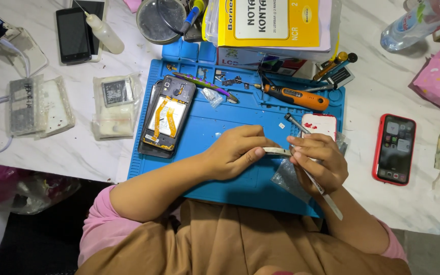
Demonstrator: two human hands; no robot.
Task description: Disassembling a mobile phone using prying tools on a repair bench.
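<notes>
Hands meet over the blue work mat (220,127). The left hand (238,150) pinches one end of a thin pale strip (277,150) with thumb and fingers. The right hand (318,160) pinches the other end, and it also holds a long thin tool (327,196) that sticks out toward 5 o'clock. The strip sits between the two hands, just above the mat.

At 10 o'clock from the hands lies an open phone (168,114) with its back off and an orange ribbon inside. At 1 o'clock lies an orange screwdriver (295,95). Just past the right hand, at 12 o'clock, sits a small white and red case (320,125). At 3 o'clock, off the mat, a red phone (394,148) rests on the white table (77,153). A small squeeze bottle (104,31) lies far off at 11 o'clock.
</notes>
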